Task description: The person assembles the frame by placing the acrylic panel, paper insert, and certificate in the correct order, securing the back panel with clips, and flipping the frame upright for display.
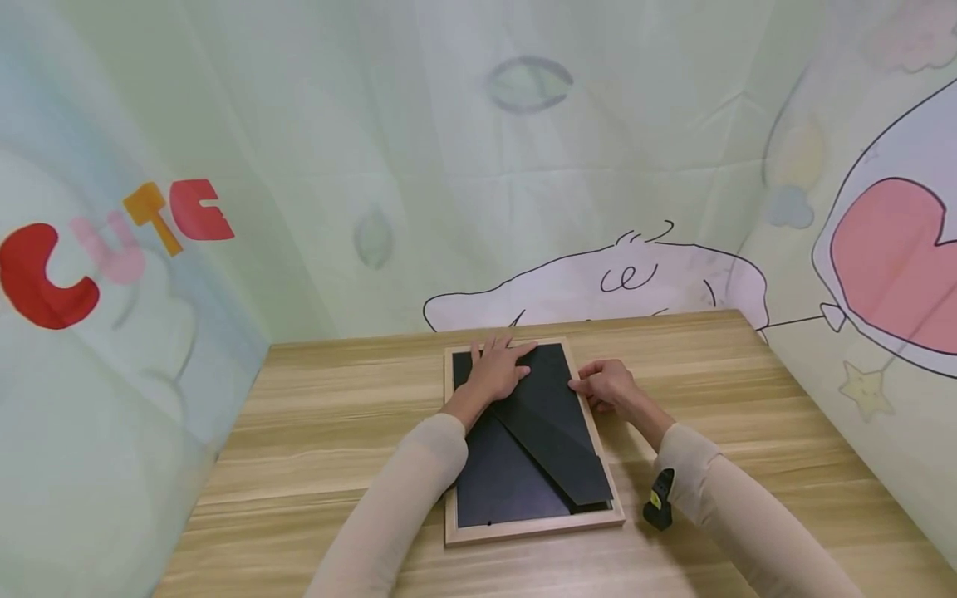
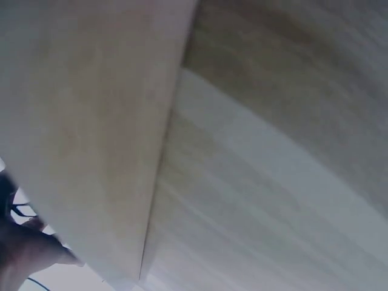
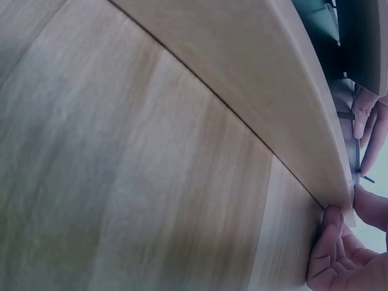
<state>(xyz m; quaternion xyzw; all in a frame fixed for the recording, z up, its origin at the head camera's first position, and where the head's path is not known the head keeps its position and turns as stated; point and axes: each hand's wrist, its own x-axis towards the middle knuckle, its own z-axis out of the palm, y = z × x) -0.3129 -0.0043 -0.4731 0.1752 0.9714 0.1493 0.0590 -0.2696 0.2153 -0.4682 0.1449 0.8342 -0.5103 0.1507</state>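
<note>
A picture frame (image 1: 529, 531) with a pale wooden rim lies face down on the table, showing its black backing board (image 1: 508, 482). The board's black easel leg (image 1: 564, 457) slants toward the lower right corner. Across the upper part of the board rests my left hand (image 1: 495, 372), its fingers spread and fairly straight. My right hand (image 1: 609, 385) holds the rim's right side, thumb near the top edge. In the right wrist view, curled fingers (image 3: 339, 254) of that hand meet the frame's outer side (image 3: 254, 79) at the tabletop. The frame's front is hidden.
The wood-grain table (image 1: 336, 432) extends around the frame on all sides. Behind it and at both sides hangs a printed cloth (image 1: 299, 124) with cartoon drawings. A black band (image 1: 659, 500) sits at the right wrist.
</note>
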